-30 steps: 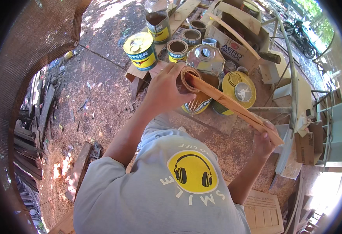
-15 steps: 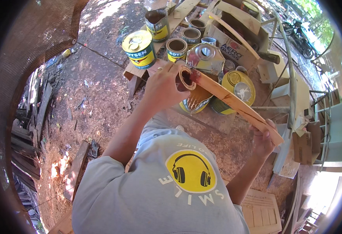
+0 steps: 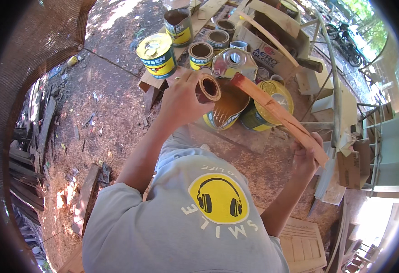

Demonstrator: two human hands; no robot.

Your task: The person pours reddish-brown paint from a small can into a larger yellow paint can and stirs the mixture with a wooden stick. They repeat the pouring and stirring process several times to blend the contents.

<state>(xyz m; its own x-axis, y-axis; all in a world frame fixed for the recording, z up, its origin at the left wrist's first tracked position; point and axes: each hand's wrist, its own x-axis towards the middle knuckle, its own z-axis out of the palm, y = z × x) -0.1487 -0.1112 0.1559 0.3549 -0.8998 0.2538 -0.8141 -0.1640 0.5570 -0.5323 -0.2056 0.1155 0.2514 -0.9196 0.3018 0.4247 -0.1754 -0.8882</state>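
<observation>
My left hand (image 3: 181, 101) is closed around a small tin can (image 3: 201, 93), which is tipped so that its brown-crusted mouth shows. In my right hand (image 3: 307, 155) is the near end of a flat wooden stick (image 3: 279, 113). The stick slants up to the left, and its far tip is stained dark red. That tip is apart from the small can, to its right. Below them stands a large open can (image 3: 220, 122) with brown liquid or coating inside. Close beside it is a yellow-topped can (image 3: 272, 98), partly behind the stick.
A closed yellow-and-green paint can (image 3: 156, 57) stands on a board at left. Several open cans (image 3: 201, 55) and a cut-open metal container (image 3: 234, 63) are behind. A cardboard box (image 3: 265, 52) lies back right. Wood scraps (image 3: 89, 191) lie on the ground at left.
The stick's red tip has moved away from the small can's mouth, leaving a gap. My left hand has shifted slightly left and up with the can. Both hands keep their hold.
</observation>
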